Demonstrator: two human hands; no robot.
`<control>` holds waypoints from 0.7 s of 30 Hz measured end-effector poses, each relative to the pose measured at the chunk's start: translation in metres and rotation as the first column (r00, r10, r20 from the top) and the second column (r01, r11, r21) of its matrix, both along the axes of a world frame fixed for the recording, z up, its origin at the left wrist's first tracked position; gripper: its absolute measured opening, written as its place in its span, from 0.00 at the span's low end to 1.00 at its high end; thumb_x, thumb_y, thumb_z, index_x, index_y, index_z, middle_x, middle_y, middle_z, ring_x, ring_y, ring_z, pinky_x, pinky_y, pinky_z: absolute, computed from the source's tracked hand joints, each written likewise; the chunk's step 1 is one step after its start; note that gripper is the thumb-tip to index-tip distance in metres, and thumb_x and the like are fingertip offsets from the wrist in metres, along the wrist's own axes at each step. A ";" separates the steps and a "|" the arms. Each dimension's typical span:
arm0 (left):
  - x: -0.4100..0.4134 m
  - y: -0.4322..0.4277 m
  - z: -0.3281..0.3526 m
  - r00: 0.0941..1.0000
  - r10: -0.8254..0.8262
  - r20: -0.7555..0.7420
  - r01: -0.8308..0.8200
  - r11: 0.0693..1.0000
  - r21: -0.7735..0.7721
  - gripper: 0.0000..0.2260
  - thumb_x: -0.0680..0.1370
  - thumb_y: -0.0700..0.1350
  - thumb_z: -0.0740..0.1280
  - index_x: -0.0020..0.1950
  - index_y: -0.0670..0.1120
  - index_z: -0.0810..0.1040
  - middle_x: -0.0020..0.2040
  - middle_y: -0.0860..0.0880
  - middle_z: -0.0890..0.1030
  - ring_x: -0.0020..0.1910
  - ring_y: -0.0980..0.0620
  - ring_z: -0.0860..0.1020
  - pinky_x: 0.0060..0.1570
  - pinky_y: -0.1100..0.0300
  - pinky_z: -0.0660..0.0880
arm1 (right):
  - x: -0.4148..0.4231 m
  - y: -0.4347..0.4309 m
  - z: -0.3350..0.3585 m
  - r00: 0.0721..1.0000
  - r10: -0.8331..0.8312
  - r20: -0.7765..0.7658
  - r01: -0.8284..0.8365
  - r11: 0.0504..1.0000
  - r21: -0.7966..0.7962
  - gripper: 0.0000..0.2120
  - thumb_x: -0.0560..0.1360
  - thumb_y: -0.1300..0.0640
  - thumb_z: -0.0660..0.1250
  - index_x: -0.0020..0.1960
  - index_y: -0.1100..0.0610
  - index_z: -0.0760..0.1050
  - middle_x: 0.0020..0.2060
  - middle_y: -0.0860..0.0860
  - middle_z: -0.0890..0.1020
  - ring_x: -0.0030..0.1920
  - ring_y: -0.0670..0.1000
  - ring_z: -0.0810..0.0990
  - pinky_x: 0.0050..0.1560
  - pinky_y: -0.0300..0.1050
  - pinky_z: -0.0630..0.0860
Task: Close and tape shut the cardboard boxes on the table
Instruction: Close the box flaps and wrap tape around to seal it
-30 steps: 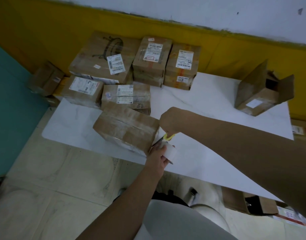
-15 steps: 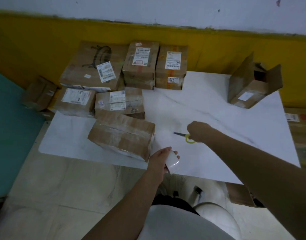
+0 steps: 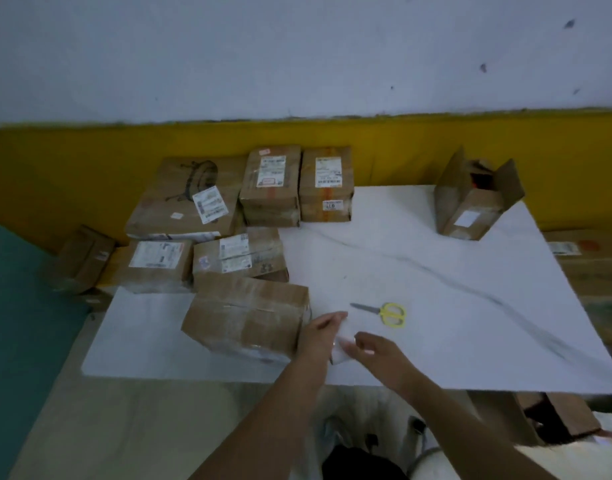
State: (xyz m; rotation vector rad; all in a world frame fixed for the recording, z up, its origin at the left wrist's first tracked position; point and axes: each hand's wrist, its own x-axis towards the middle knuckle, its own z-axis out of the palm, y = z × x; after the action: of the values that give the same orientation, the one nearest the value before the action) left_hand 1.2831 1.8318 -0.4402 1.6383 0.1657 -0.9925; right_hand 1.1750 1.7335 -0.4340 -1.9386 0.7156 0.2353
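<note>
Near edge of the table: a brown cardboard box (image 3: 245, 320), flaps down and glossy with clear tape over its top and side, lies slightly askew by the rim.
Tape roll: a small white roll of packing tape (image 3: 342, 348) sits just right of that box, clasped in the left hand (image 3: 318, 339), whose fingers curl round it.
Right hand: the right hand (image 3: 384, 356) meets the roll from the other side with its fingertips on it. Whether they pinch a loose end cannot be told (a pale roll against a pale top).
Scissors: yellow-handled steel scissors (image 3: 384, 312) lie with blades together just beyond the hands, touched by neither.
Open carton: a taller brown cardboard carton (image 3: 470, 209) stands at the far right corner with its flaps up, well apart from the rest.
Stack: labelled brown parcels (image 3: 270, 188), all closed, crowd the far left.
Surface: a white marble-patterned tabletop (image 3: 453, 341) carries the lot.
Step in hand: work on the near box looks finished, and the hands appear to be readying the roll between boxes.
Next move: probably fetching the open carton across the table, folding its flaps flat and holding them down while a fresh strip is drawn. That needs a free tape end and one hand spared for the flaps.
</note>
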 end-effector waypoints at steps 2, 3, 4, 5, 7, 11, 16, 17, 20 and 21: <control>-0.003 0.005 -0.009 0.993 -0.082 0.083 0.078 0.996 0.041 0.09 0.80 0.47 0.67 0.44 0.56 0.84 0.52 0.57 0.83 0.54 0.54 0.79 0.57 0.59 0.77 | -0.015 0.016 -0.003 0.999 0.022 0.027 -0.021 1.000 -0.016 0.13 0.73 0.45 0.72 0.35 0.44 0.71 0.32 0.34 0.78 0.37 0.35 0.76 0.41 0.30 0.69; -0.007 0.007 -0.015 0.988 -0.114 0.108 0.109 0.993 0.045 0.10 0.80 0.46 0.67 0.41 0.56 0.84 0.49 0.59 0.83 0.54 0.54 0.80 0.58 0.59 0.76 | -0.022 0.024 -0.008 0.999 0.023 0.042 -0.022 1.000 -0.011 0.10 0.73 0.49 0.74 0.39 0.42 0.73 0.34 0.33 0.80 0.40 0.34 0.78 0.42 0.30 0.70; -0.013 0.011 -0.020 0.980 -0.138 0.140 0.132 0.990 0.054 0.12 0.79 0.45 0.68 0.39 0.57 0.84 0.46 0.61 0.83 0.52 0.55 0.80 0.57 0.61 0.77 | -0.029 0.031 -0.014 0.999 0.011 0.049 -0.010 1.000 -0.006 0.07 0.72 0.49 0.74 0.42 0.43 0.75 0.37 0.37 0.82 0.41 0.37 0.79 0.42 0.33 0.72; -0.018 0.016 -0.023 0.966 -0.167 0.198 0.155 0.985 0.073 0.13 0.79 0.44 0.68 0.37 0.57 0.84 0.44 0.62 0.83 0.50 0.57 0.80 0.54 0.65 0.77 | -0.036 0.039 -0.021 0.998 -0.012 0.054 0.012 1.000 -0.005 0.06 0.72 0.48 0.74 0.43 0.45 0.77 0.39 0.42 0.83 0.40 0.40 0.79 0.42 0.38 0.73; -0.027 0.023 -0.032 0.903 -0.243 0.354 0.212 0.969 0.125 0.13 0.79 0.43 0.68 0.38 0.57 0.83 0.45 0.59 0.83 0.46 0.61 0.80 0.49 0.72 0.75 | -0.049 0.050 -0.030 0.996 -0.068 0.058 0.069 0.998 -0.016 0.13 0.71 0.42 0.71 0.43 0.51 0.77 0.38 0.49 0.82 0.37 0.44 0.77 0.42 0.43 0.73; -0.036 0.043 -0.049 0.689 -0.375 0.621 0.291 0.927 0.236 0.11 0.76 0.44 0.72 0.40 0.62 0.84 0.49 0.51 0.76 0.46 0.59 0.75 0.49 0.75 0.69 | -0.069 0.070 -0.043 0.983 -0.181 0.031 0.180 0.983 0.033 0.26 0.68 0.35 0.68 0.40 0.59 0.75 0.35 0.53 0.80 0.37 0.49 0.78 0.41 0.48 0.72; -0.051 0.057 -0.082 0.639 -0.380 0.669 0.344 0.919 0.194 0.13 0.75 0.41 0.73 0.43 0.62 0.84 0.46 0.54 0.69 0.51 0.51 0.74 0.54 0.66 0.71 | -0.068 0.077 -0.071 0.967 -0.114 -0.227 0.106 0.993 -0.045 0.19 0.74 0.40 0.65 0.38 0.56 0.75 0.34 0.54 0.77 0.35 0.49 0.76 0.39 0.45 0.70; -0.053 0.056 -0.090 0.650 -0.374 0.661 0.340 0.922 0.187 0.10 0.75 0.41 0.73 0.45 0.58 0.86 0.46 0.53 0.69 0.51 0.52 0.74 0.53 0.68 0.70 | -0.065 0.076 -0.077 0.961 -0.130 -0.243 0.125 0.992 -0.034 0.19 0.74 0.42 0.66 0.39 0.57 0.75 0.34 0.55 0.77 0.35 0.50 0.77 0.39 0.46 0.71; -0.047 0.045 -0.112 0.649 -0.379 0.660 0.314 0.923 0.221 0.07 0.76 0.42 0.72 0.50 0.51 0.87 0.48 0.51 0.71 0.49 0.54 0.74 0.50 0.70 0.69 | -0.052 0.070 -0.100 0.942 -0.221 -0.252 0.231 0.973 0.010 0.17 0.75 0.44 0.67 0.39 0.58 0.73 0.35 0.53 0.75 0.35 0.50 0.73 0.38 0.43 0.68; -0.044 0.040 -0.119 0.633 -0.389 0.669 0.308 0.920 0.243 0.07 0.76 0.42 0.72 0.51 0.51 0.87 0.48 0.51 0.71 0.49 0.54 0.73 0.49 0.71 0.69 | -0.047 0.067 -0.108 0.937 -0.259 -0.236 0.276 0.960 0.039 0.18 0.74 0.44 0.68 0.40 0.59 0.75 0.36 0.53 0.78 0.37 0.50 0.76 0.38 0.42 0.71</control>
State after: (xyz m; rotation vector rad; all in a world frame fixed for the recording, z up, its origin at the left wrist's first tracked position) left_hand 1.2393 1.8719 -0.5588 2.0903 -0.6694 -0.5542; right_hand 1.1278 1.8006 -0.5419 -1.7384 1.0995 0.3141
